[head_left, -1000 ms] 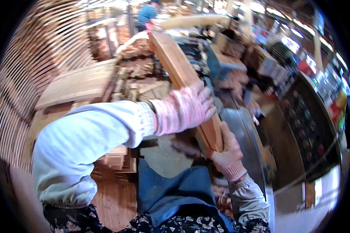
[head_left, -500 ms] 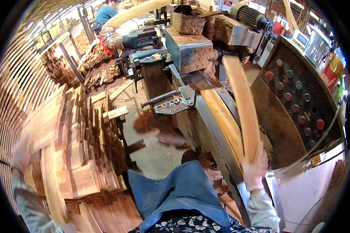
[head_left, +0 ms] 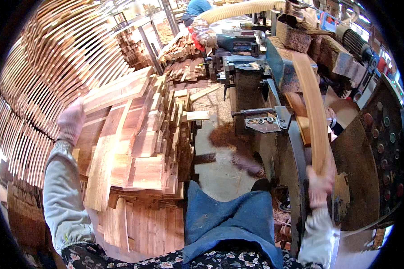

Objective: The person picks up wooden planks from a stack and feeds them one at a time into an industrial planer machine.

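Left glove point(head_left: 72, 117): pale pink
Right glove point(head_left: 321, 183): pale pink
Held board point(head_left: 313, 107): honey-tan, lengthwise grain
Plank point(head_left: 104, 172), near-left corner of stack point(head_left: 149, 172): straw-pale
Sleeves point(head_left: 66, 193): light grey
Apron point(head_left: 229, 219): blue
Shirt point(head_left: 166, 262): black, pale floral print

On the right, a long, narrow, light-brown plank point(head_left: 313, 107) is stretching away from the near side, its far end leaning slightly left. On the left, a pale tan board point(head_left: 116, 93) is lying slantwise atop stacked boards point(head_left: 146, 172), its right end pointing farther away.
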`<action>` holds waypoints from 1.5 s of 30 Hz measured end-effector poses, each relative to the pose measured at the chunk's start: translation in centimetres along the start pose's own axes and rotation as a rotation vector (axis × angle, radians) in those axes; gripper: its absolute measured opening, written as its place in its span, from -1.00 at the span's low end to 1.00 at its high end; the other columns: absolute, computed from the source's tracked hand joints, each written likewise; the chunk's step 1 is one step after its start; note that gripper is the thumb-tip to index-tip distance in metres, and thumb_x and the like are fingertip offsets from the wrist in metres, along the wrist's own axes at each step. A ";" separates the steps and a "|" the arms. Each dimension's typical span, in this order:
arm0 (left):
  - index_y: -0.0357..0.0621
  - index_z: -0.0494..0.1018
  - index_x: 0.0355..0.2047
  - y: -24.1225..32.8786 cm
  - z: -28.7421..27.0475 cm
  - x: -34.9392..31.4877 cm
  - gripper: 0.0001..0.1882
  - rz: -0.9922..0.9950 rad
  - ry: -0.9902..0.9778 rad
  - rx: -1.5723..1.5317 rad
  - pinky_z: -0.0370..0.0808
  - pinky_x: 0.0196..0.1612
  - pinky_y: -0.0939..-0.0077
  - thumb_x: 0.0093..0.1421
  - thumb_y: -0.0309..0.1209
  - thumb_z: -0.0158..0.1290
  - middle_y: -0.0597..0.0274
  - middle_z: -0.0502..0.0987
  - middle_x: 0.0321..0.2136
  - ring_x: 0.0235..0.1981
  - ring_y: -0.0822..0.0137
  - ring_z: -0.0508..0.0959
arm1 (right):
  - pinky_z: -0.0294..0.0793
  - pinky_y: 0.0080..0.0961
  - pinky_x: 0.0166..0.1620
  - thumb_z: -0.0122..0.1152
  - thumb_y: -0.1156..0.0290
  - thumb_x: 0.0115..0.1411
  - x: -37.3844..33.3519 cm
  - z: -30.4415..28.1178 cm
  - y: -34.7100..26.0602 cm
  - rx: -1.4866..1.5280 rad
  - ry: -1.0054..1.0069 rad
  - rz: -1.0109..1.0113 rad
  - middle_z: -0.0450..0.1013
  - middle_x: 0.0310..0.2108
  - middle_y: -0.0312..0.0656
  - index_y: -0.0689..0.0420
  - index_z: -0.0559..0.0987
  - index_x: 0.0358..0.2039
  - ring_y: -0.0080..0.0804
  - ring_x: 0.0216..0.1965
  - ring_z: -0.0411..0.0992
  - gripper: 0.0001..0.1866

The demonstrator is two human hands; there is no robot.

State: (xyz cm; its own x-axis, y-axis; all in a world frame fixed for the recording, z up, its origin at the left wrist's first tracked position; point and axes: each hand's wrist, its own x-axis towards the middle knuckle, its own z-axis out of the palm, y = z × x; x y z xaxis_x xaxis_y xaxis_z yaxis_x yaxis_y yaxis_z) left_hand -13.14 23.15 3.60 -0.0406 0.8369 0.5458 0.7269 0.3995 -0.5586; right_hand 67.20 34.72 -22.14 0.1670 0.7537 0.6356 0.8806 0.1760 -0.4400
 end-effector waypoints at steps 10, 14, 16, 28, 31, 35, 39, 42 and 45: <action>-0.03 0.46 0.24 4.2 9.5 4.5 -0.47 -0.088 0.075 -0.512 0.49 0.25 0.18 0.24 -0.49 0.16 -0.08 0.56 0.13 0.16 -0.11 0.55 | 0.51 0.07 0.18 0.30 0.14 0.32 -12.6 -17.8 -2.0 -0.317 -0.416 -0.154 0.48 0.19 0.14 0.13 0.52 0.28 0.22 0.13 0.48 -0.41; 0.02 0.45 0.31 4.8 10.3 4.5 -0.38 -0.264 -0.077 -0.528 0.47 0.29 0.18 0.21 -0.47 0.18 -0.03 0.56 0.17 0.19 -0.10 0.55 | 0.35 0.09 0.27 0.30 0.48 -0.05 -9.2 -13.7 -0.8 -0.254 -0.470 -0.122 0.42 0.15 0.15 0.18 0.51 0.20 0.26 0.18 0.37 -0.31; 0.06 0.44 0.34 5.2 8.0 4.2 -0.35 -0.276 -0.209 -0.278 0.48 0.29 0.17 0.19 -0.45 0.18 -0.01 0.53 0.22 0.23 -0.08 0.53 | 0.28 0.09 0.33 0.27 0.42 0.02 -6.2 -10.5 0.3 -0.234 -0.437 -0.147 0.40 0.17 0.10 0.18 0.54 0.15 0.25 0.23 0.32 -0.40; -0.18 0.64 -0.30 23.5 -10.2 7.1 -0.81 0.563 0.554 -0.025 0.65 -0.40 0.08 0.07 -0.44 0.16 0.02 0.63 -0.40 -0.36 0.06 0.66 | 0.33 -0.16 0.37 0.41 0.50 0.05 10.2 5.6 -9.8 0.272 -0.629 -0.209 0.31 0.39 0.00 0.15 0.38 0.39 0.01 0.36 0.31 -0.17; -0.44 0.68 -0.39 33.8 -12.8 8.5 -0.68 0.469 0.871 0.410 0.57 -0.68 -0.06 0.04 -0.35 0.14 -0.24 0.63 -0.51 -0.57 -0.05 0.64 | 0.13 -0.29 0.51 0.50 0.52 -0.02 7.1 3.4 -15.8 0.792 -0.661 -0.343 0.08 0.55 0.01 0.26 0.14 0.53 -0.13 0.52 0.13 0.11; -0.11 0.62 -0.41 44.4 -20.7 10.4 -0.82 0.977 0.171 -0.619 0.60 -0.40 -0.14 0.16 -0.27 0.22 0.13 0.70 -0.44 -0.41 0.05 0.71 | 0.29 -0.15 0.41 0.60 0.39 -0.21 3.5 -2.2 -16.1 0.762 -0.743 0.149 0.17 0.48 0.07 0.23 0.17 0.52 -0.07 0.42 0.26 0.24; -0.07 0.54 -0.02 42.3 -21.3 12.8 -0.68 0.923 0.626 -0.459 0.63 -0.16 0.01 0.27 -0.23 0.13 0.08 0.70 -0.16 -0.13 0.08 0.70 | 0.28 -0.24 0.42 0.47 0.54 -0.20 -3.1 -8.6 -9.2 0.246 -0.472 0.154 0.30 0.36 0.00 0.18 0.18 0.52 -0.10 0.36 0.31 0.18; -0.05 0.45 0.11 30.8 -13.7 18.0 -0.59 0.728 0.231 -0.531 0.64 -0.11 0.00 0.29 -0.24 0.15 0.03 0.67 -0.07 -0.06 0.03 0.69 | 0.33 -0.18 0.37 0.55 0.44 -0.27 -10.5 -14.9 -4.1 -0.169 -0.478 0.377 0.39 0.20 0.03 0.15 0.21 0.51 0.03 0.24 0.38 0.23; -0.04 0.35 0.24 17.9 -6.9 20.7 -0.48 0.438 -0.324 -0.175 0.65 -0.07 0.00 0.30 -0.26 0.16 -0.01 0.64 0.01 0.00 -0.02 0.67 | 0.44 -0.08 0.25 0.65 0.26 -0.34 -15.9 -19.0 -1.2 -0.553 -0.460 0.454 0.39 0.21 0.16 0.12 0.23 0.49 0.14 0.18 0.41 0.30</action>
State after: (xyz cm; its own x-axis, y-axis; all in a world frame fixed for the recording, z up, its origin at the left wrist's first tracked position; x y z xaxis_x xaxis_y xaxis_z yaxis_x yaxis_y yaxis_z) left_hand 3.76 45.08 9.22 0.1022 0.9934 0.0518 0.8249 -0.0556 -0.5626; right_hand 71.90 10.55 -19.65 0.4654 0.8796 0.0989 0.8816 -0.4506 -0.1404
